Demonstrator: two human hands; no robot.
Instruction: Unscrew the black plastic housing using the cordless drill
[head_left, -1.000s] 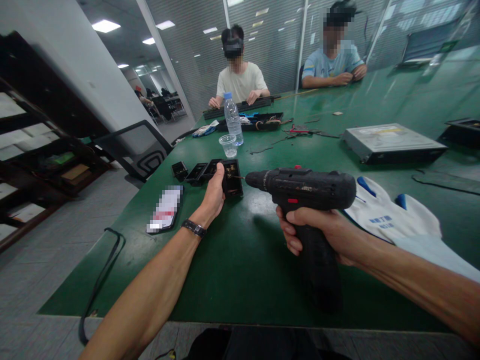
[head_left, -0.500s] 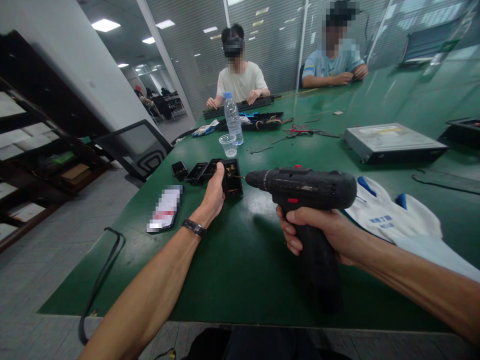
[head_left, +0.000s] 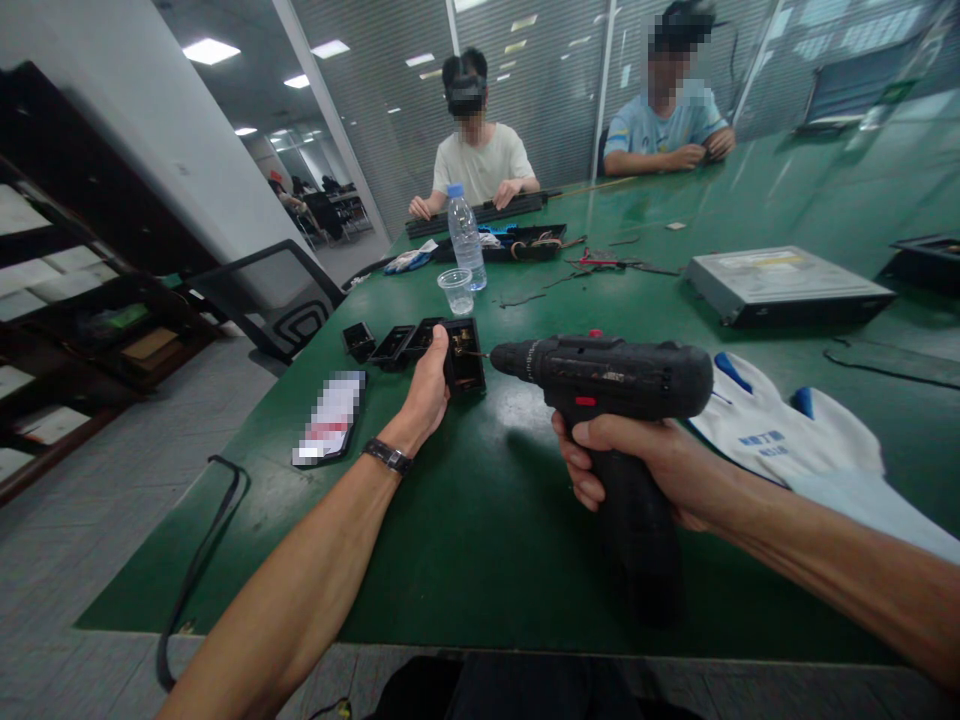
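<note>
My left hand point(head_left: 426, 392) grips a small open black plastic box point(head_left: 466, 355) standing on the green table point(head_left: 465, 520); metal parts show inside it. My right hand point(head_left: 637, 462) is closed around the grip of a black cordless drill point(head_left: 609, 376), held level, with its bit reaching into the box from the right. Other small black boxes point(head_left: 390, 345) lie just left of the held one.
A phone point(head_left: 331, 418) lies left of my left wrist. White work gloves point(head_left: 780, 430) lie behind my right arm. A plastic cup point(head_left: 456, 291), a water bottle point(head_left: 466, 236), a flat metal drive point(head_left: 784, 285) and loose wires sit farther back. Two people work at the table's far end.
</note>
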